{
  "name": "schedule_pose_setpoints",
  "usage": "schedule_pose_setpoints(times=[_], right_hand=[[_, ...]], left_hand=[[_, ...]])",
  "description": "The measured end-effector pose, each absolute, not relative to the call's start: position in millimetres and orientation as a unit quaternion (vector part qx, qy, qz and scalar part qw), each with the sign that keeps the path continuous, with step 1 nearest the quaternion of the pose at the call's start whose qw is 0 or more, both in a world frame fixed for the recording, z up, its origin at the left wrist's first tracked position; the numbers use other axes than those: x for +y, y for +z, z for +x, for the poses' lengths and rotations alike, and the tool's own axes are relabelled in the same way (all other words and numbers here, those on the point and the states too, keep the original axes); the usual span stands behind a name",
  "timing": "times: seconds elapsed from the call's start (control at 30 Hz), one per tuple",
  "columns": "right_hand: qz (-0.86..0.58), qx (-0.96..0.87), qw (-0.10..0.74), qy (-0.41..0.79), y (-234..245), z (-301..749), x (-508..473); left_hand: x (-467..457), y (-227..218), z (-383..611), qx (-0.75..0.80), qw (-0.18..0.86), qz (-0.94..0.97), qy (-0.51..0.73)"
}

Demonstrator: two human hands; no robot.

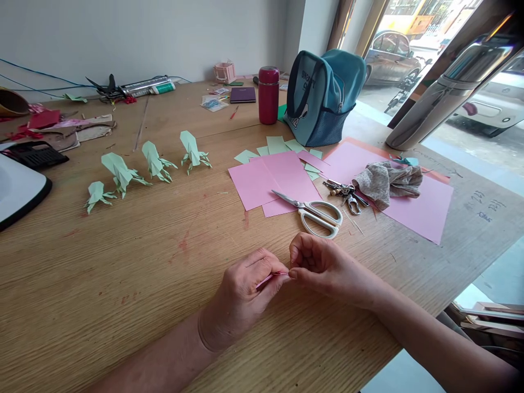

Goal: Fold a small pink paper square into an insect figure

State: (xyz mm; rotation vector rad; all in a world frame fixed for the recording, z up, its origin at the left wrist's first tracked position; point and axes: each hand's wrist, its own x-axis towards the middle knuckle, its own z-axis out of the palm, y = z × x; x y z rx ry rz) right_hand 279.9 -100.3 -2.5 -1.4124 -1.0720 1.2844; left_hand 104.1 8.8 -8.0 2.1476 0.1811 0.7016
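A narrow piece of folded pink paper lies mostly hidden inside my left hand, which is closed around it with thumb and fingers. At the paper's right end, the thumb of my right hand meets the tip, and its other fingers curl inward in a pinch. Just beyond my hands rest white-handled scissors, blades pointing left across pink paper sheets. To the far left, several pale green folded-paper figures stand on the table in a slanting row.
Behind the sheets are green paper pieces, a red flask and a blue backpack. Keys and a crumpled grey cloth lie on the right. A steel flask stands by the window. The wooden table's edge runs lower right.
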Motion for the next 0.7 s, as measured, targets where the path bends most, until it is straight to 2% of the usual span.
schedule_pose_setpoints(times=[0.17, 0.47, 0.7], right_hand=[[-0.530, -0.408, 0.475, 0.572, 1.0, 281.3, -98.3], [-0.571, -0.441, 0.458, 0.519, -3.4, 279.0, -100.9], [-0.530, -0.400, 0.488, 0.566, 0.3, 279.7, -97.6]], left_hand=[[9.5, -6.8, 104.9, 0.065, 0.436, 0.849, 0.290], [9.6, -8.3, 105.1, 0.069, 0.445, 0.848, 0.280], [8.4, -3.6, 106.3, 0.092, 0.468, 0.832, 0.285]])
